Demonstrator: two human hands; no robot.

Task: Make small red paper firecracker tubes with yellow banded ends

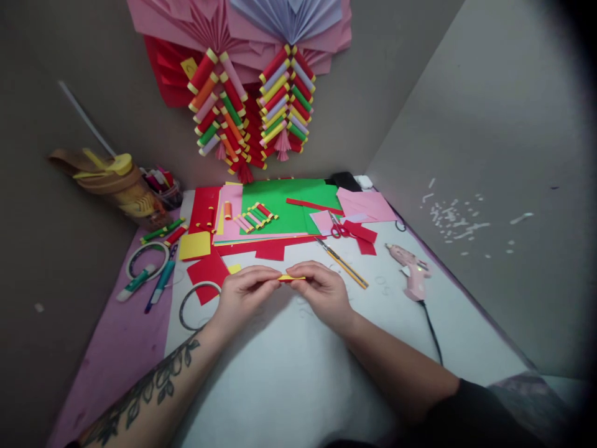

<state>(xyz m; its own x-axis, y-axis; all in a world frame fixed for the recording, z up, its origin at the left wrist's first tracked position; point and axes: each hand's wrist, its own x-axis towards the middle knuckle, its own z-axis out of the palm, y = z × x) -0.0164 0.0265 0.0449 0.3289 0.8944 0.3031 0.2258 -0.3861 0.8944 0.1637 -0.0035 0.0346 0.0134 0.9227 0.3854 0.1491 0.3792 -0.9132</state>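
Note:
Between the fingertips of both hands, over the white table surface, is a small strip of yellow and red paper (292, 278). My left hand (246, 291) pinches its left end, and my right hand (324, 292) pinches its right end. The fingers cover most of it, so I cannot tell whether it is folded or rolled. Close to my left hand lie a red paper square (205, 274) and a roll of tape (183, 314). An orange craft knife (347, 266) rests just beyond my right hand.
A pink glue gun (413, 270) with a black cord lies at right. Behind are red-handled scissors (339, 229), green paper sheets (289, 190) and several small paper rolls (256, 218). Markers (161, 283) and a tape ring (135, 252) lie left, near a tilted cup (135, 193). Paper firecracker garlands (284, 93) hang behind.

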